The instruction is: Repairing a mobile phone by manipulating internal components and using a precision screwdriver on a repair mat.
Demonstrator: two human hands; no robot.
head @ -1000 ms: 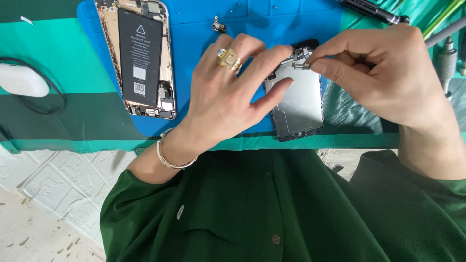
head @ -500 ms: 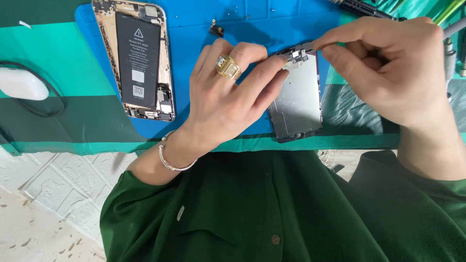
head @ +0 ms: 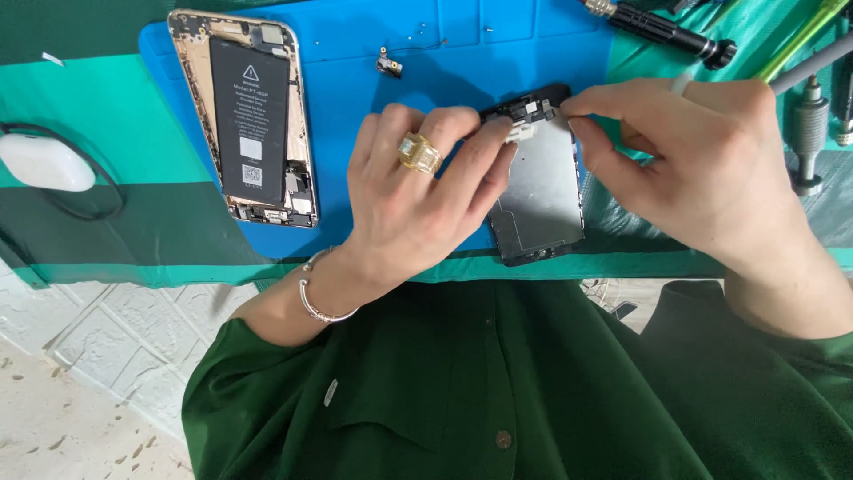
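Observation:
A detached phone screen panel point(head: 544, 191) lies back side up, metal shield showing, across the near edge of a blue work mat point(head: 426, 53). My left hand point(head: 418, 191), wearing a gold ring and a silver bracelet, holds the panel's left edge, fingertips at its top corner. My right hand point(head: 693, 169) pinches a small part at the panel's top edge. An opened gold phone body point(head: 249, 116) with a black battery lies on the mat to the left.
A small loose part point(head: 388, 64) sits on the mat above my left hand. A black screwdriver point(head: 666, 31), a metal tool point(head: 807, 133) and a green-yellow stick point(head: 800, 40) lie at the right. A white case point(head: 44, 163) with a cable rests far left.
The screen panel has shifted slightly upright and both hands have moved a little with it. My right fingertips stay pinched at its top edge.

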